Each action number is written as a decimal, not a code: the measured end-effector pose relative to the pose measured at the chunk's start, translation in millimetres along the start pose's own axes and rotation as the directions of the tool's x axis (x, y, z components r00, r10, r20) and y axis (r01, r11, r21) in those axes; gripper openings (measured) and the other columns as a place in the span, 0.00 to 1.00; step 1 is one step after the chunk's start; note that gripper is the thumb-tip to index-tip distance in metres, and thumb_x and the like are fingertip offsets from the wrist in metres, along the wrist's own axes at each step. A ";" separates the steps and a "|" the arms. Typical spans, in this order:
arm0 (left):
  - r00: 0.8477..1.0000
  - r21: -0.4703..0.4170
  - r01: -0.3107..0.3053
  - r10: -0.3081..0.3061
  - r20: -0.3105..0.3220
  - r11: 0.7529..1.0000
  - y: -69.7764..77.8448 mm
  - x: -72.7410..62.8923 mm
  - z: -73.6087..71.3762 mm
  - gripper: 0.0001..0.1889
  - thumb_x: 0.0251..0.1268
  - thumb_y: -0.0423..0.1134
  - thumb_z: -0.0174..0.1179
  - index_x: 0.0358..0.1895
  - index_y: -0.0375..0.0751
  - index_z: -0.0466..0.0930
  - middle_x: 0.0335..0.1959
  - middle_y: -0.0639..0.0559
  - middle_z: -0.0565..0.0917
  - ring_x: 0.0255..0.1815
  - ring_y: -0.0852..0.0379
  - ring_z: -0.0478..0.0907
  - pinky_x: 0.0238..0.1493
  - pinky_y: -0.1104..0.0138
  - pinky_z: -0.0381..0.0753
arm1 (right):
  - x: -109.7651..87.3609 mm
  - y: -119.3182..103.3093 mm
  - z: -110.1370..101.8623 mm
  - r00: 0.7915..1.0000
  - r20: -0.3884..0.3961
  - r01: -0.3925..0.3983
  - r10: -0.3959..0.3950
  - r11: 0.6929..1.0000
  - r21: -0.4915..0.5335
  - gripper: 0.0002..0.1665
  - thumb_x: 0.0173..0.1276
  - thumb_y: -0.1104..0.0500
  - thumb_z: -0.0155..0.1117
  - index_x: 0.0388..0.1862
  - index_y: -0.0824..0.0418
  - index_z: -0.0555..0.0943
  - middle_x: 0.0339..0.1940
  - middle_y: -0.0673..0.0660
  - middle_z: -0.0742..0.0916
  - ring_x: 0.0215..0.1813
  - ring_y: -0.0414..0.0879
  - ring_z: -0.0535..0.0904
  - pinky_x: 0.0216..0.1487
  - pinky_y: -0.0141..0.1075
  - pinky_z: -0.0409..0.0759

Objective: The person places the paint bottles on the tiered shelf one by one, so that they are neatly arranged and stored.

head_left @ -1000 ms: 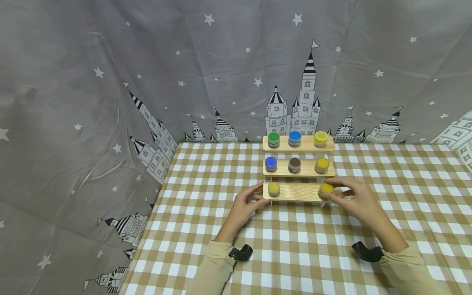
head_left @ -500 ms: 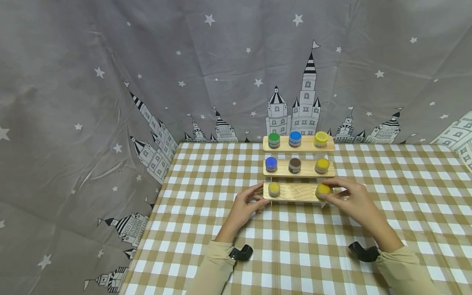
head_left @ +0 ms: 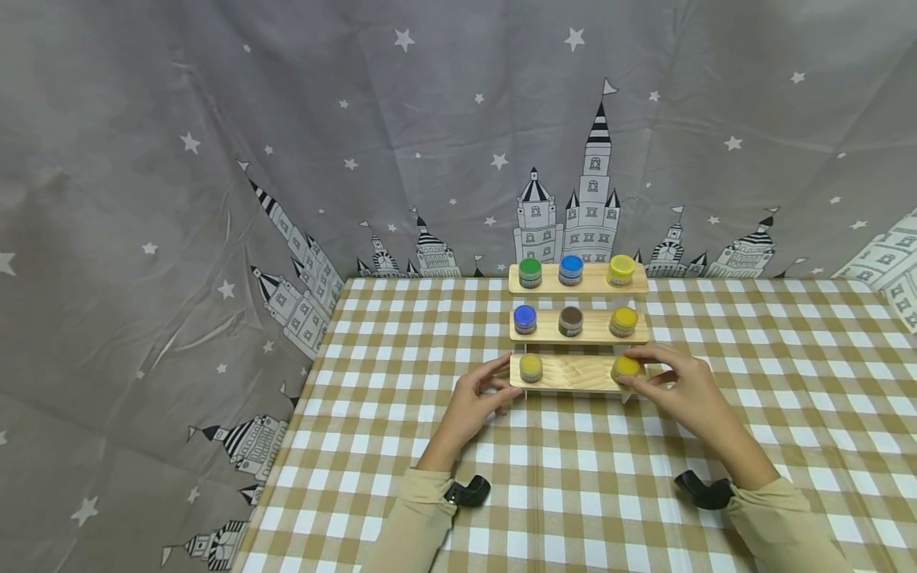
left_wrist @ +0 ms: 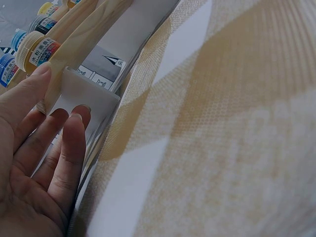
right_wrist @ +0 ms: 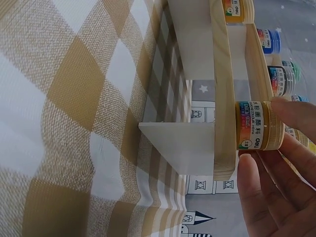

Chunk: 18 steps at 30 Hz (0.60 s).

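Note:
A three-tier wooden stand (head_left: 580,372) on white supports bears small paint jars. My right hand (head_left: 684,386) pinches a dark-yellow paint jar (head_left: 626,368) at the right end of the lowest tier. In the right wrist view, that jar (right_wrist: 253,126) stands upright on the board, thumb and fingers about its lid. At the opposite end, my left hand (head_left: 474,398) holds the stand's lowest board between thumb and fingers. Beside its thumb stands a paler yellow paint jar (left_wrist: 37,51). Part of the left fingers is hidden behind the board in the left wrist view.
Blue, brown and yellow jars (head_left: 623,321) stand on the middle tier. Green, blue and yellow jars (head_left: 571,270) are on the top one. A checked cloth (head_left: 573,493) covers the table; a grey castle-print curtain (head_left: 430,119) hangs behind the stand.
My right hand has shifted slightly left with the dark-yellow paint jar along the lowest tier, then stayed put. My left hand keeps its place on the stand.

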<state>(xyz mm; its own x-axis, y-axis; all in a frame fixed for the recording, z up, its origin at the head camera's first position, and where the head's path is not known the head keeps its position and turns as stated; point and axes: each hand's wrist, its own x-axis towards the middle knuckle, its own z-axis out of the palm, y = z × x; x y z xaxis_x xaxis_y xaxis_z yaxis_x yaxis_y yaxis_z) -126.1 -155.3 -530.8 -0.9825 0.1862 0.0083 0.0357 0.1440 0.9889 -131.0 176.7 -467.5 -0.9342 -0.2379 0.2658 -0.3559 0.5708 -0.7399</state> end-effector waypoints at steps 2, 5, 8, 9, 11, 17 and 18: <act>1.000 0.001 -0.001 0.001 0.003 1.000 -0.1 0.2 0.2 0.32 0.66 0.36 0.71 0.73 0.48 0.75 0.42 0.36 0.90 0.36 0.58 0.86 0.31 0.67 0.89 | -0.1 0.2 -0.4 1.000 0.003 -0.003 0.003 1.000 -0.003 0.21 0.64 0.61 0.78 0.55 0.64 0.86 0.56 0.62 0.89 0.50 0.17 0.74 0.41 0.24 0.86; 1.000 0.001 -0.002 0.002 0.007 1.000 0.5 0.1 0.5 0.32 0.66 0.36 0.71 0.73 0.49 0.75 0.43 0.36 0.90 0.38 0.57 0.86 0.30 0.67 0.89 | -0.3 0.5 -0.9 1.000 0.006 -0.003 0.003 1.000 -0.006 0.21 0.65 0.61 0.77 0.56 0.64 0.86 0.56 0.62 0.89 0.50 0.17 0.74 0.41 0.24 0.86; 1.000 -0.003 -0.003 0.003 0.007 1.000 1.2 -0.2 0.7 0.32 0.66 0.35 0.71 0.73 0.48 0.74 0.43 0.35 0.90 0.38 0.55 0.86 0.30 0.67 0.89 | -0.7 0.6 -1.3 1.000 0.008 -0.005 0.005 1.000 -0.003 0.21 0.65 0.61 0.77 0.56 0.64 0.86 0.57 0.62 0.89 0.50 0.17 0.74 0.41 0.24 0.86; 1.000 -0.003 -0.003 0.003 0.007 1.000 1.3 -0.3 0.8 0.32 0.66 0.35 0.71 0.73 0.47 0.74 0.43 0.35 0.90 0.38 0.55 0.86 0.30 0.67 0.89 | -0.7 0.7 -1.3 1.000 0.008 -0.006 0.006 1.000 -0.002 0.21 0.65 0.61 0.77 0.56 0.64 0.86 0.57 0.62 0.89 0.50 0.17 0.74 0.41 0.24 0.86; 1.000 -0.003 -0.002 0.002 0.006 1.000 1.3 -0.3 0.7 0.32 0.66 0.35 0.71 0.73 0.48 0.74 0.43 0.35 0.90 0.38 0.55 0.86 0.30 0.67 0.89 | -0.9 0.5 -1.2 1.000 0.008 -0.010 0.010 1.000 -0.002 0.21 0.65 0.61 0.77 0.56 0.64 0.85 0.57 0.62 0.88 0.50 0.18 0.74 0.41 0.23 0.86; 1.000 0.003 0.003 -0.003 -0.002 1.000 0.5 0.0 0.3 0.31 0.66 0.35 0.71 0.73 0.48 0.75 0.42 0.36 0.90 0.35 0.60 0.85 0.30 0.68 0.88 | -3.0 0.9 -0.8 1.000 -0.008 -0.016 0.016 1.000 0.015 0.22 0.66 0.59 0.77 0.57 0.61 0.85 0.59 0.62 0.88 0.52 0.18 0.75 0.41 0.22 0.85; 1.000 0.006 0.005 -0.005 -0.002 1.000 0.4 0.0 0.1 0.31 0.66 0.35 0.71 0.73 0.48 0.75 0.42 0.36 0.90 0.35 0.61 0.85 0.30 0.68 0.88 | -3.9 1.1 -1.1 1.000 -0.012 -0.015 0.015 1.000 0.016 0.22 0.66 0.59 0.77 0.58 0.61 0.85 0.59 0.62 0.88 0.52 0.18 0.74 0.41 0.22 0.85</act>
